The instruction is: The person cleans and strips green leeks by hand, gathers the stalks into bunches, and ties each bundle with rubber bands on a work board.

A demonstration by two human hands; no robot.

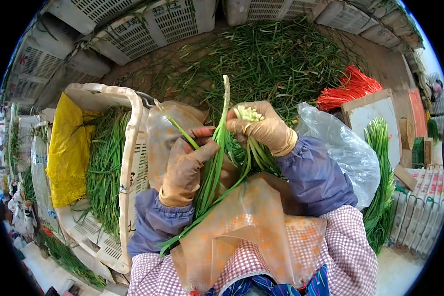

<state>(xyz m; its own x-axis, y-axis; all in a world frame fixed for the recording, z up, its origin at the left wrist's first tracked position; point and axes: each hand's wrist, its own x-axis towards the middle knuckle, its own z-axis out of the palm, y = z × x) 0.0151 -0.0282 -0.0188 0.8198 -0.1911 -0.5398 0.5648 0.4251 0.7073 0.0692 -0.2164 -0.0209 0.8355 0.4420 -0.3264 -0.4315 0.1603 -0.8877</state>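
Note:
My left hand [185,170], in a tan glove, is closed on a thin green stalk [182,129] that sticks out up and left. Between my hands stands a leafy green stalk [222,140] with a pale upper end, its long leaves trailing down over my lap. The fingertips of my right hand [269,129] touch it. That gloved hand is also closed around a bunch of green stalks [261,154], whose pale ends [249,114] show above the fist. The stalks look like garlic greens. A translucent apron [246,212] covers my lap.
At left, a white crate [137,118] holds long greens [106,170] and a yellow sack [69,153]. Loose leaves [266,59] litter the ground ahead. At right lie red ties [349,90], clear plastic [343,150] and a bundle of greens [378,182]. Stacked crates [150,29] line the back.

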